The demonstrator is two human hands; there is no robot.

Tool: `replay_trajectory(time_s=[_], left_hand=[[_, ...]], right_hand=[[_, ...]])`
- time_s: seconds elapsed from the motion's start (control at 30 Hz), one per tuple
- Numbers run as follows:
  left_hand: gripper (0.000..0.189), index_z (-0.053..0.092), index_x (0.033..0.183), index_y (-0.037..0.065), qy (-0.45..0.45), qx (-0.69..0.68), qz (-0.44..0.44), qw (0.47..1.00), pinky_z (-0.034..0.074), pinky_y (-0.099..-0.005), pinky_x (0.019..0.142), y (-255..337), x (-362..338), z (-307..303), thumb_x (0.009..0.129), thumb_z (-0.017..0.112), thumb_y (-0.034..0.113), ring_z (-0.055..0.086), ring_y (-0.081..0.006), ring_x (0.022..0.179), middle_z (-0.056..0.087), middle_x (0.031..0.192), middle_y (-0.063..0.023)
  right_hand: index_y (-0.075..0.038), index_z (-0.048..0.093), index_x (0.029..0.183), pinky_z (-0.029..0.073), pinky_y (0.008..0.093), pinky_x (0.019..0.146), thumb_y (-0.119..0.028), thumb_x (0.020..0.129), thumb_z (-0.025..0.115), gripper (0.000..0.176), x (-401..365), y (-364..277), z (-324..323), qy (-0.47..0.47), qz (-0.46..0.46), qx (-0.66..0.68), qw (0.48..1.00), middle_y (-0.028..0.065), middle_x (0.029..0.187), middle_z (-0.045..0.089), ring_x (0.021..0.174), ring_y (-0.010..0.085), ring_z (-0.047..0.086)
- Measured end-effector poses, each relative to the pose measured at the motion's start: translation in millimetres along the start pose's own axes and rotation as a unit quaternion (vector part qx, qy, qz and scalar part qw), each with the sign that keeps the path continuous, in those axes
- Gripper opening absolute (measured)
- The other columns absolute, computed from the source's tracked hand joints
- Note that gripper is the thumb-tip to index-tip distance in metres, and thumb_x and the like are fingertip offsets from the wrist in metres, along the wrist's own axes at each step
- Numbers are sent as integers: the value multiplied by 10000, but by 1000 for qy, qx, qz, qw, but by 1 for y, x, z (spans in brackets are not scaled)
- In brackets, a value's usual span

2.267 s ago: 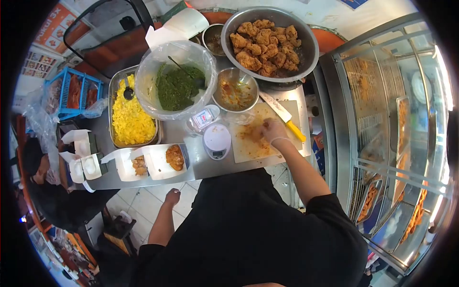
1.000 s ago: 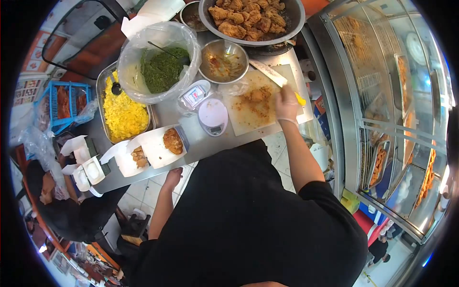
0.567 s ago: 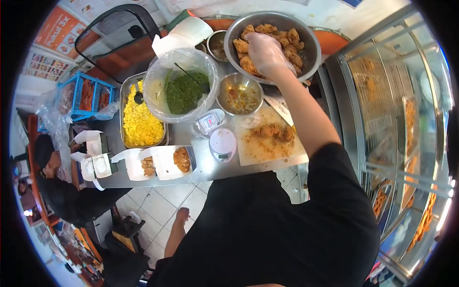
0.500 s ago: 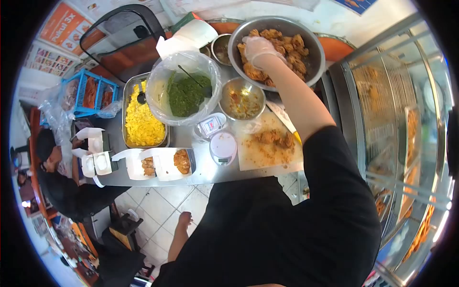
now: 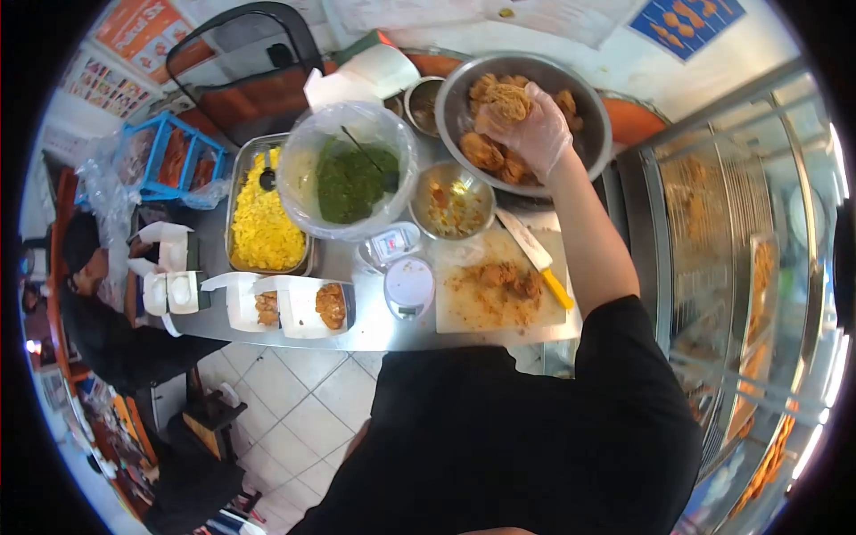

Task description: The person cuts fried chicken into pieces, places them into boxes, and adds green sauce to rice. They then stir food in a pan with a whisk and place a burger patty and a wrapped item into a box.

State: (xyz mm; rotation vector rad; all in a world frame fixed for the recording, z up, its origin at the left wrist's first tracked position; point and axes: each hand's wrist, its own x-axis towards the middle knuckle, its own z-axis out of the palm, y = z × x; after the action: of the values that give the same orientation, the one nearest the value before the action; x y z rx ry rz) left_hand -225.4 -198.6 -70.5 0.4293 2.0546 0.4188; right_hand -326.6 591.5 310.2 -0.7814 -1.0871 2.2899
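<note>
Curling partly closed around a fried chicken piece point(image 5: 508, 103), the gloved right hand point(image 5: 541, 138) holds it over the metal basin point(image 5: 589, 143), upper right of centre. The left hand is hidden; I cannot tell its state.

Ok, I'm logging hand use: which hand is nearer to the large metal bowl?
Right. The right hand is over the large metal bowl, holding a piece of fried chicken; the left hand is hidden, only a sliver of left arm showing beside the black shirt, farther off.
</note>
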Motion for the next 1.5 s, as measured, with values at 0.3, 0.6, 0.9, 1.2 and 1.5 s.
replay_trajectory(time_s=[0.3,0.6,0.9,1.2,1.5], left_hand=[[180,633,1086,100,27,-202,-151,967,513,-354,596,1,69,-212,976,543,210,664,-201,762,663,924,-60],[187,669,975,107,-83,78,23,993,465,-314,532,37,84,-263,951,512,205,646,-175,675,612,793,-20],[300,635,979,-12,-147,234,184,943,506,-438,775,340,6,-212,1003,512,261,660,-388,886,683,943,-235],[317,633,1059,54,296,245,568,728,411,-457,918,744,75,-155,795,776,156,557,-334,1006,614,977,-135],[240,631,888,57,270,228,618,702,424,-428,824,747,111,-155,699,769,6,558,-330,888,592,887,-107]], right_hand=[[-123,605,1153,571,402,752,-242,876,738,329,-216,193,14,47,-119,-511,850,153,1111,675,925,213,687],[-157,601,1292,289,600,1145,-264,885,651,425,-221,236,-26,151,-264,-712,634,177,1441,494,1373,374,429],[-60,671,1173,480,446,980,-267,862,689,373,-109,110,-151,358,-105,-636,676,195,1102,693,1100,341,636],[6,600,1250,353,404,1056,-369,815,708,584,-38,117,-160,268,13,-706,655,135,1275,569,1247,281,475],[-14,647,1154,417,463,975,-343,814,747,484,-56,105,-193,267,-97,-634,719,185,1143,621,1136,356,559]])
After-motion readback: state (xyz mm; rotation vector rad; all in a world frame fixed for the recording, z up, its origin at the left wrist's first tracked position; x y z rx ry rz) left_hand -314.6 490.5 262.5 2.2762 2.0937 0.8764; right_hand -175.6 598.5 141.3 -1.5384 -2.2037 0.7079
